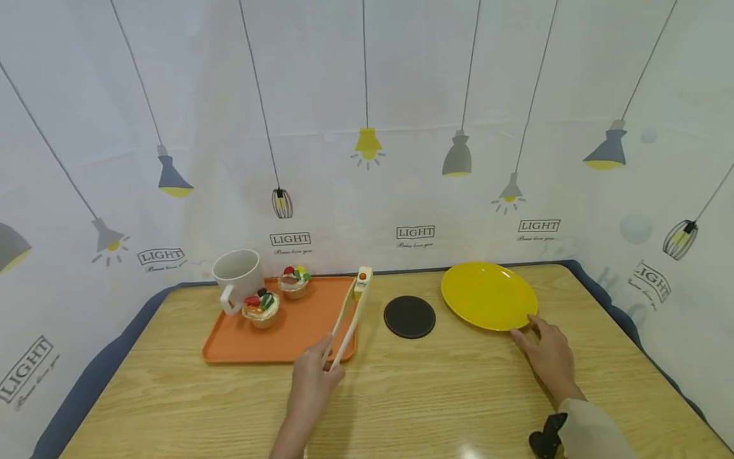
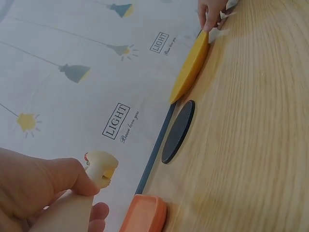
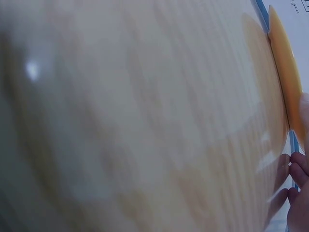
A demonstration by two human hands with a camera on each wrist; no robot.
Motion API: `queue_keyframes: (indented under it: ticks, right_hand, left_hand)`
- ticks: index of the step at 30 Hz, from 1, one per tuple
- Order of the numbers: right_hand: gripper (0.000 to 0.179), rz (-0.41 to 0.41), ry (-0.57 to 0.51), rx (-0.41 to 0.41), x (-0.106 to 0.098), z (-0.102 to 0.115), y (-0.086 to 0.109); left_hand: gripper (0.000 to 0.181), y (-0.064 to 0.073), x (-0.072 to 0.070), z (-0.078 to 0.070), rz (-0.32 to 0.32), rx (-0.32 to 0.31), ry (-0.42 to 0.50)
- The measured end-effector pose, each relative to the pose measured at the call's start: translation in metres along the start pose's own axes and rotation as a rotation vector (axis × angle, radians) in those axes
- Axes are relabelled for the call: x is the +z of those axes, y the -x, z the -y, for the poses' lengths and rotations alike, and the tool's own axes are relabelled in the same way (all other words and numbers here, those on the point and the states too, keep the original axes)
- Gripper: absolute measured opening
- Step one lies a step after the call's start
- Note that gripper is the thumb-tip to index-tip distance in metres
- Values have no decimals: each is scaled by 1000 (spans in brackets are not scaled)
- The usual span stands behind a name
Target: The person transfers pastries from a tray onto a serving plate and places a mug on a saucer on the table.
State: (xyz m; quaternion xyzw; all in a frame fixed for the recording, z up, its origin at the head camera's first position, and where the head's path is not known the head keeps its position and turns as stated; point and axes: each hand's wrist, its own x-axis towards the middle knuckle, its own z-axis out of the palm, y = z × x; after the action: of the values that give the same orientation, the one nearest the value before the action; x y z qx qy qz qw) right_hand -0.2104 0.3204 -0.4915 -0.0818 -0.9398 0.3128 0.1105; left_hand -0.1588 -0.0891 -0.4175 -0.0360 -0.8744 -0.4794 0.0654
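Note:
In my left hand (image 1: 314, 376) I hold cream-coloured tongs (image 1: 347, 331), their two arms spread near the fingers and meeting at the far end. That end bears a yellow piece and an orange dot; I cannot tell whether it is part of the tongs. It overlaps the right side of an orange tray (image 1: 298, 352) in the head view. My right hand (image 1: 547, 354) pinches the near right rim of a yellow plate (image 1: 487, 296), at the table's far right. Two cream-topped tartlets (image 1: 262, 311) sit on the tray, one behind the other.
A white mug (image 1: 236, 271) stands at the tray's back left corner, its handle toward me. A round black coaster (image 1: 410, 317) lies between tray and plate. Behind the wooden table (image 1: 430, 395) hangs a white cloth (image 1: 321, 127) printed with lamps. A black object (image 1: 547, 437) is by the right sleeve.

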Motion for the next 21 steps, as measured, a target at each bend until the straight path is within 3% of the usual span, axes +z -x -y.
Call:
queue_keyframes:
  ticks: [10, 21]
  right_hand:
    - [76, -11, 0, -3, 1, 0, 0]
    - [75, -16, -6, 1, 0, 1, 0]
  left_hand:
    - [60, -4, 13, -5, 15, 22, 8]
    - [58, -8, 22, -10, -18, 138, -61]
